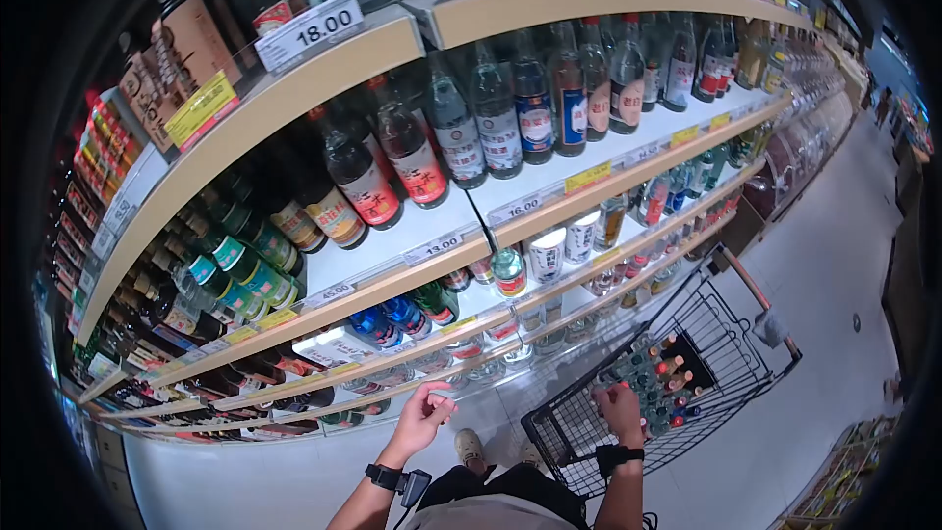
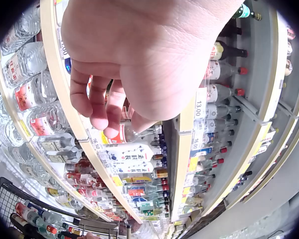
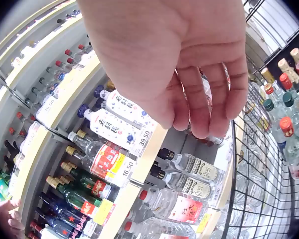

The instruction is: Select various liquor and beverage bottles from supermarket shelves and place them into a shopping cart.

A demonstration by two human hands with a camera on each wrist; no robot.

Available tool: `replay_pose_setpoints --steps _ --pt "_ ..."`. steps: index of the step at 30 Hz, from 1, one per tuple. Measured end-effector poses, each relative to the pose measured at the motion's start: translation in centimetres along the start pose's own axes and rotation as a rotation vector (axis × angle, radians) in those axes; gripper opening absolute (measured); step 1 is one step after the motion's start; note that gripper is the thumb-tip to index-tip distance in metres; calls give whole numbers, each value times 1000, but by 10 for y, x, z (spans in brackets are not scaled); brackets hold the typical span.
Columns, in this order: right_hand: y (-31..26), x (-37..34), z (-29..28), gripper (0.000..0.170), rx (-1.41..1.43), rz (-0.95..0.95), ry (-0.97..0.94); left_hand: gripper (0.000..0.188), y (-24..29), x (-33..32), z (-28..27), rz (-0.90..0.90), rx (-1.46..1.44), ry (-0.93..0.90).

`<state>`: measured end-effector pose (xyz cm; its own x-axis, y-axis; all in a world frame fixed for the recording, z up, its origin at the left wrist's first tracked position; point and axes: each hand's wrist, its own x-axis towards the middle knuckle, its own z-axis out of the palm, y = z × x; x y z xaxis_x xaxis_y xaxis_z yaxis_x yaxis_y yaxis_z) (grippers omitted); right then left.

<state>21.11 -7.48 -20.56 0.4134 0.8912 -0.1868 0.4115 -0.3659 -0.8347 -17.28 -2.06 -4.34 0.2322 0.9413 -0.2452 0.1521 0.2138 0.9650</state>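
In the head view the left hand (image 1: 423, 418) hangs before the lower shelves with loosely bent fingers and nothing in it. The right hand (image 1: 620, 410) is over the near side of the black wire cart (image 1: 579, 432), beside several bottles (image 1: 659, 383) standing in it. Relaxed, slightly bent fingers show on the left hand (image 2: 134, 64) in the left wrist view, with shelf bottles behind. In the right wrist view the right hand (image 3: 184, 64) is likewise empty, its fingers loosely bent, and the cart's bottles (image 3: 291, 144) are at the right.
Shelves (image 1: 628, 172) of bottles curve across the front and left, with price tags (image 1: 312, 32) along their edges. The floor aisle (image 1: 824, 265) runs off at the right, past the cart's handle (image 1: 746, 277). Another display of goods (image 1: 834, 481) is at the lower right.
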Motion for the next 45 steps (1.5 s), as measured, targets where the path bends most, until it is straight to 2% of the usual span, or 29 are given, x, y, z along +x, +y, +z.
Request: replay_pose_setpoints --steps 6,13,15,16,24,30,32,37,41,42,45 --pt "-1 4 23 27 -52 -110 -86 11 -2 -19 -23 52 24 72" --pt "-23 5 28 15 78 -126 -172 32 10 -35 -40 62 55 151" --pt "-37 3 21 13 67 -153 -177 33 7 -39 -48 78 38 143" --pt "-26 11 29 13 71 -135 -179 34 6 -41 -51 85 30 139" --pt "-64 0 32 12 126 -224 -229 10 13 -45 -57 152 -125 276" --pt "-82 -12 37 13 48 -227 -249 8 10 -52 -75 188 -104 321" --pt "-81 -13 46 13 77 -221 -277 8 8 -57 -86 192 -88 370" --pt "-134 -30 68 12 24 -286 -247 8 10 -68 -138 252 -111 468" --pt "-144 -37 100 12 111 -233 -280 9 15 -72 -182 273 -130 528" --pt "-168 -48 103 14 214 -209 -321 11 19 -73 -193 300 -166 518" --pt "-201 -58 118 15 185 -245 -376 17 20 -72 -222 420 -186 608"
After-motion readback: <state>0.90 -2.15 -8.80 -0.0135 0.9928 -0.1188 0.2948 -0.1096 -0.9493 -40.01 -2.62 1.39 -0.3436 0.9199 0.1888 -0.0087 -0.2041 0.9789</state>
